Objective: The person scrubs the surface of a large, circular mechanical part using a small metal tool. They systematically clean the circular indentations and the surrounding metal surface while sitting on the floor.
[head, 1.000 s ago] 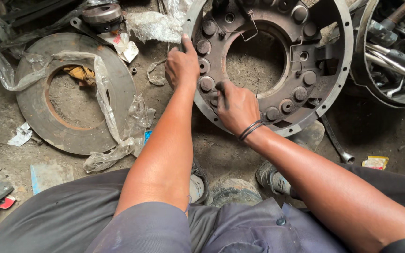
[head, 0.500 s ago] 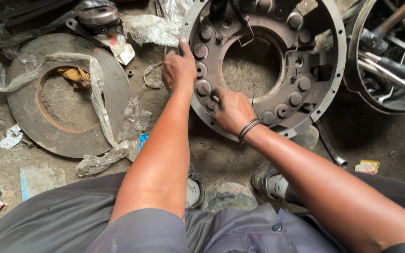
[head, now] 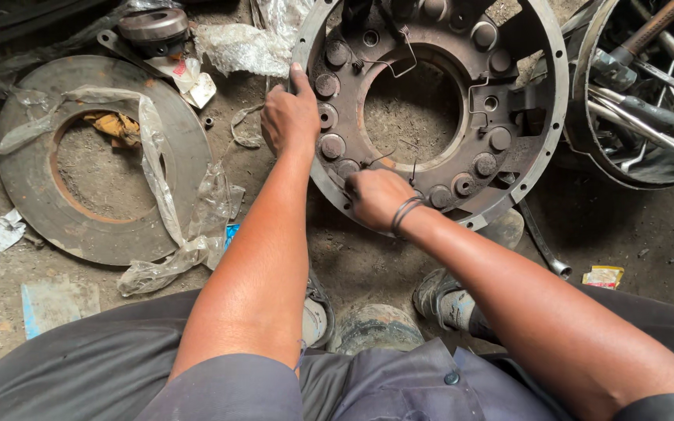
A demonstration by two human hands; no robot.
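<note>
Dusty, oil-stained ground is seen from above, strewn with metal parts and scraps of plastic. At its upper middle a large round clutch cover lies flat, rusty, with a wide central opening and a ring of round studs on its face. The left hand is closed over the cover's left rim, thumb pointing up along the edge. The right hand is curled at the cover's near edge, fingers pinched on a thin wire spring clip that sticks up beside the central opening; dark bangles are worn at that wrist. To the left, well apart from the cover, a flat rusty pressure plate ring lies with a strip of clear plastic wrap draped across it. At the right edge a round metal basin is filled with spanners and other long tools. A single spanner lies on the ground just below the cover's right side. Grey trousers and worn shoes are visible at the bottom.
</note>
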